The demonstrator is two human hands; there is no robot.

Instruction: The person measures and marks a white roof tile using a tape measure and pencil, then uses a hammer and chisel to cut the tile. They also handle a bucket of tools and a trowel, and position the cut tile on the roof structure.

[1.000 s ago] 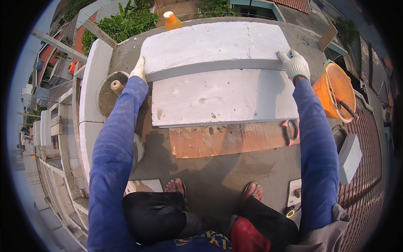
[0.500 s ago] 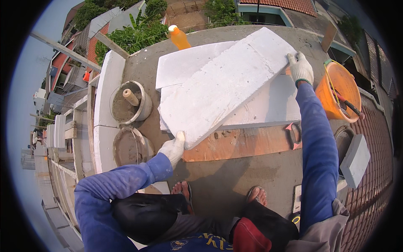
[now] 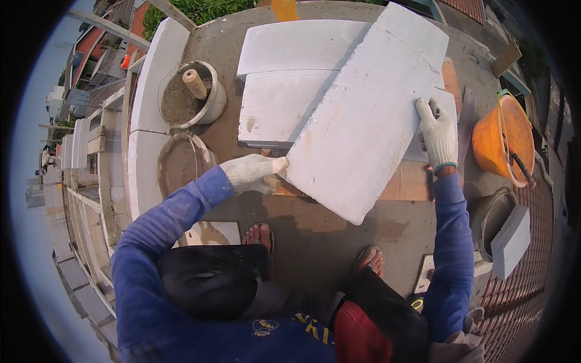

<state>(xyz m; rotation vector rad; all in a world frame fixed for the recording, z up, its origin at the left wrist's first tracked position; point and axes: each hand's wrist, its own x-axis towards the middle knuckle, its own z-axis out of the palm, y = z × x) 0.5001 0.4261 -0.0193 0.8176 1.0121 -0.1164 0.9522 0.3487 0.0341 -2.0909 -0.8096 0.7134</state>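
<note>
A long white lightweight concrete block [image 3: 369, 115] lies slanted across other white blocks [image 3: 284, 91], its near end jutting toward me over a brown board [image 3: 411, 181]. My left hand [image 3: 251, 170], in a white knit glove, has its thumb at the block's left near corner; its fingers are curled lower down and partly hidden. On the opposite side, my right hand [image 3: 439, 136], gloved alike, grips the long right edge, with fingertips against the top rim. How far its fingers reach underneath is hidden.
Two mortar buckets, one [image 3: 212, 112] holding a wooden-handled tool [image 3: 194, 83], stand at left beside a low white block wall [image 3: 148, 103]. An orange bucket [image 3: 484, 145] with a tool is at right. Near it, a block [image 3: 511, 242] leans by a dark bucket [image 3: 484, 212]. An orange bottle [image 3: 284, 9] stands behind.
The long block has turned, its near end swinging right and toward me. My right hand has slid nearer along its edge; my left has shifted to the corner. The view has tilted down.
</note>
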